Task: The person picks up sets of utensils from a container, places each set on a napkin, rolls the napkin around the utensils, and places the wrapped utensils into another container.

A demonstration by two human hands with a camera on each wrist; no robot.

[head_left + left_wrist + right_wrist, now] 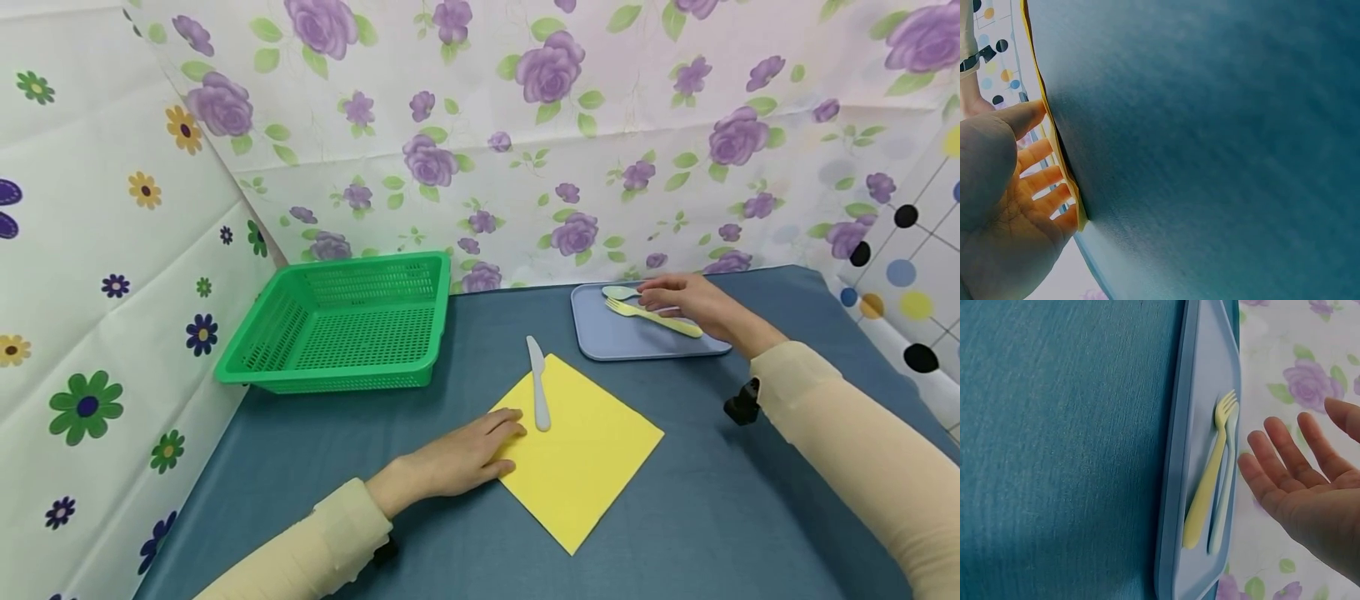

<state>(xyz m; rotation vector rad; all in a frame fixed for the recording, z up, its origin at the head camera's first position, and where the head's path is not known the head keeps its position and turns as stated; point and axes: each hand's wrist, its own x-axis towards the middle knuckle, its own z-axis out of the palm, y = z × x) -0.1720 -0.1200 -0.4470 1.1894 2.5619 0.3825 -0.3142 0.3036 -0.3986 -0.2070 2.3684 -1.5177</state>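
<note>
Hovering over the fork [651, 316] on the tray [600, 337]: right hand [686, 302], fingers straight, holding nothing. Fork's long axis runs crosswise beneath those fingers. Left hand [468, 454] lies flat on the napkin [581, 454], well apart.

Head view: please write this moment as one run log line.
left hand: flat on yellow napkin | right hand: open over fork | knife: on napkin

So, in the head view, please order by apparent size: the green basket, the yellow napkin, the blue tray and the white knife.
1. Green basket, largest.
2. Yellow napkin.
3. Blue tray, partly hidden by the right hand.
4. White knife, smallest.
</note>
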